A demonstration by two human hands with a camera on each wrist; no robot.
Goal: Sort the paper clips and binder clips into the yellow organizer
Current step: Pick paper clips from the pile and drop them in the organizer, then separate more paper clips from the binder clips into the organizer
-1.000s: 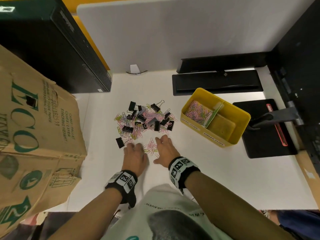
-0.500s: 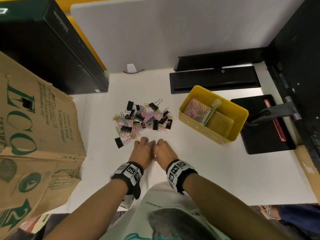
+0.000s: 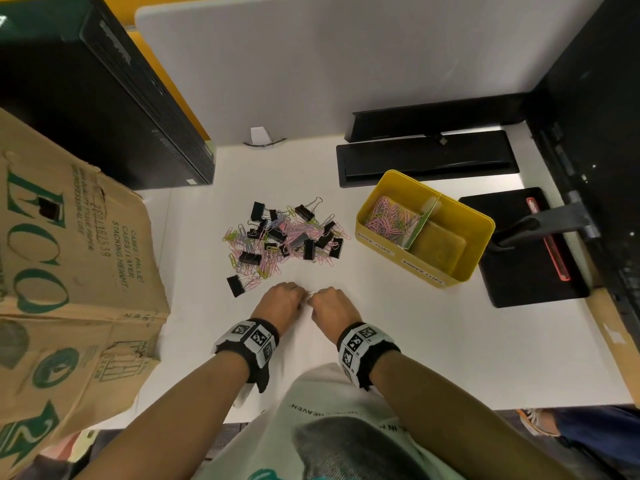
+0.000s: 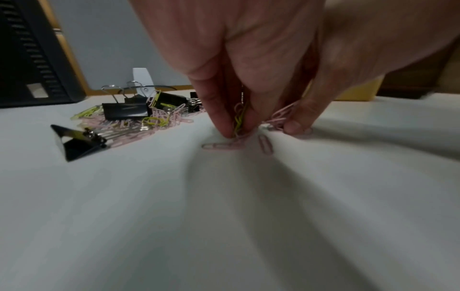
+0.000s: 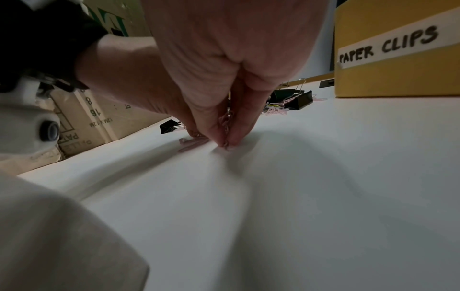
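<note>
A mixed pile of coloured paper clips and black binder clips point(image 3: 285, 237) lies on the white desk, left of the yellow organizer point(image 3: 424, 228). The organizer's left compartment holds paper clips point(image 3: 391, 218); its labels read PAPER CLIPS point(image 5: 388, 45) and BINDER CLIPS. Just in front of the pile my left hand point(image 3: 282, 301) and right hand point(image 3: 329, 306) meet, fingertips down on the desk. The left hand point(image 4: 236, 120) pinches a bunch of pink and yellow paper clips. The right hand point(image 5: 225, 135) pinches pink paper clips. A couple of pink clips point(image 4: 265, 144) lie loose beneath them.
A large cardboard box point(image 3: 69, 271) stands at the left. A black computer case point(image 3: 93, 91) is behind it. Black trays point(image 3: 426, 157) sit at the back, and a black pad with a red pen point(image 3: 547, 247) lies to the right of the organizer. One binder clip point(image 3: 235, 285) lies apart at the pile's front left.
Both hands, flat and apart a second ago, have drawn together and curled, gathering the small cluster of paper clips that lay between them.
</note>
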